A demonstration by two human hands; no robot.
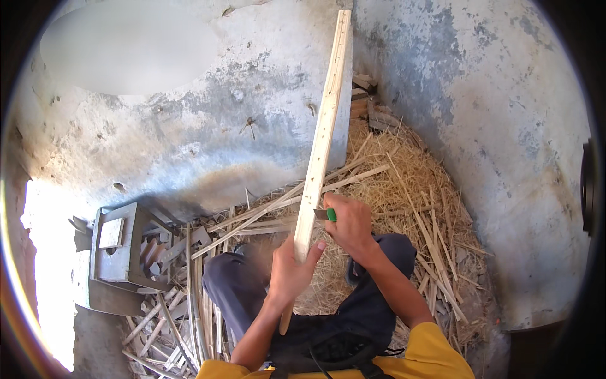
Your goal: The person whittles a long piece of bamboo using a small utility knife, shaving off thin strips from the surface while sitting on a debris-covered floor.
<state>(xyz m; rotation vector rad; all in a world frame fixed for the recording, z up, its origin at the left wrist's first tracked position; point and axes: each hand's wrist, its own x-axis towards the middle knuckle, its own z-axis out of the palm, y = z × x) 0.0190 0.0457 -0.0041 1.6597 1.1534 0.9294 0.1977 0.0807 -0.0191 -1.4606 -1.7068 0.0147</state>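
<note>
A long pale strip of wood (pixel 323 126), likely split bamboo with a row of small dark marks along it, stands upright and slightly tilted in front of me. Its lower end comes down between my thighs. My left hand (pixel 293 270) is wrapped round its lower part, thumb up along the edge. In my right hand (pixel 350 222) I grip a knife (pixel 326 215) with a green handle. The short dark blade touches the strip's right edge just above my left hand. My right fingers partly hide the handle.
Fine shavings (pixel 404 164) are heaped ahead and to the right, with loose strips (pixel 435 252) across them. More sticks (pixel 189 303) lie at left, near a grey wooden box frame (pixel 132 252). Stained walls (pixel 252 101) meet in a corner; bright light enters at far left.
</note>
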